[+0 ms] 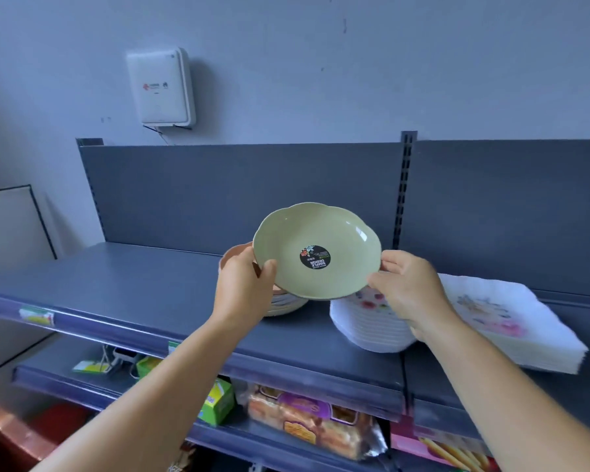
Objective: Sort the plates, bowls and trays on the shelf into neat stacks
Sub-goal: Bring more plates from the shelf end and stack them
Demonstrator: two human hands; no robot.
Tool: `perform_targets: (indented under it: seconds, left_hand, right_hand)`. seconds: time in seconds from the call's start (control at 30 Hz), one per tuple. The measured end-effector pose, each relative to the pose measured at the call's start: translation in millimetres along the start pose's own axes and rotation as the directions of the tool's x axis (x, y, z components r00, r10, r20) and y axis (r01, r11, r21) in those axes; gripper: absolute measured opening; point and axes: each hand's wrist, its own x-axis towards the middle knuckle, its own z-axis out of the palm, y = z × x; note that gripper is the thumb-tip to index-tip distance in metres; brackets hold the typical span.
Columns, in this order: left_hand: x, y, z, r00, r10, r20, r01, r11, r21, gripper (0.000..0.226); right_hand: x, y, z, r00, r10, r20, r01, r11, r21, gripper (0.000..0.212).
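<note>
while both hands are up over the top shelf [143, 301], a green scalloped plate [315, 250] sits tilted between them, black round sticker [315, 257] facing the camera. left hand [244, 286] pinches the plate's left rim, thumb on the front and fingers behind. right hand [407, 284] pinches the right rim the same way. just behind the left hand there's a pinkish plate [234, 255] on a low stack of plates [286, 303]. under the right hand is a stack of white flowered bowls [368, 328], and past its wrist a pile of white square trays [511, 321]. snack packs [307, 424] sit on the lower shelf below the arms.
</note>
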Motion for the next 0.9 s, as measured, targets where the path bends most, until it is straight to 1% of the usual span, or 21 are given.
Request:
perform_targets:
  seconds: [0.1, 0.23, 0.27, 0.33, 0.43, 0.57, 0.67, 0.8, 0.9]
  left_hand:
    - [19, -25, -14, 0.998, -0.054, -0.018, 0.055, 0.998, 0.036, 0.018]
    - [39, -53, -22, 0.99, -0.14, -0.017, 0.141, 0.988, 0.058, 0.019]
    - [43, -60, -23, 0.987, -0.157, -0.019, 0.158, 0.986, 0.062, 0.02]
    - [50, -70, -21, 0.983, -0.182, -0.011, 0.182, 0.98, 0.085, 0.021]
    - [61, -85, -15, 0.974, -0.225, 0.021, 0.221, 0.969, 0.111, 0.023]
    - [71, -93, -5, 0.963, -0.26, 0.067, 0.248, 0.957, 0.149, 0.024]
    - [76, -93, 0, 0.953, -0.285, 0.103, 0.259, 0.943, 0.21, 0.021]
    - [82, -96, 8, 0.942, -0.292, 0.165, 0.239, 0.93, 0.28, 0.034]
    - [83, -95, 11, 0.935, -0.294, 0.198, 0.217, 0.916, 0.337, 0.031]
  right_hand:
    - [7, -12, 38, 0.998, -0.038, 0.048, 0.044, 0.99, -0.133, 0.024]
    - [23, -23, 77, 0.989, -0.064, 0.131, 0.098, 0.957, -0.272, 0.012]
    - [27, -26, 86, 0.986, -0.058, 0.157, 0.106, 0.941, -0.322, 0.012]
    - [31, -30, 99, 0.979, -0.022, 0.201, 0.109, 0.894, -0.435, 0.021]
    - [41, -27, 115, 0.972, 0.024, 0.232, 0.107, 0.839, -0.534, 0.016]
    - [53, -21, 122, 0.959, 0.072, 0.274, 0.124, 0.764, -0.633, 0.019]
    - [59, -19, 120, 0.941, 0.114, 0.32, 0.153, 0.699, -0.698, 0.025]
    - [63, -17, 117, 0.92, 0.167, 0.355, 0.18, 0.623, -0.761, 0.03]
    - [61, -17, 118, 0.913, 0.177, 0.367, 0.214, 0.558, -0.802, 0.032]
